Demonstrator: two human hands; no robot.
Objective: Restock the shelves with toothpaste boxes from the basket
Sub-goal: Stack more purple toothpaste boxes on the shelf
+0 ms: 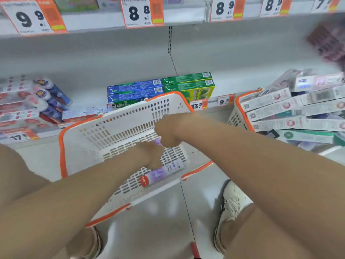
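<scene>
Both your forearms are bare, reaching forward and down, converging.

Your left hand (150, 156): knuckles up, fingers curled down round a toothpaste box (165, 171) that lies under the fingertips.

Your right hand (168, 133): just beyond your left knuckles, wrist bent down, fingers tucked under. What lies inside those fingers is hidden. The two hands nearly touch, and both are motion-blurred.

A shop: price tags (142, 12) line the shelf edges (184, 15) above the right hand (169, 132), boxed toothpaste (188, 85) stacked beyond it.

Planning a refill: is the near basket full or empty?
Almost empty: near basket shows bare slotted floor plus a purple toothpaste box.
</scene>
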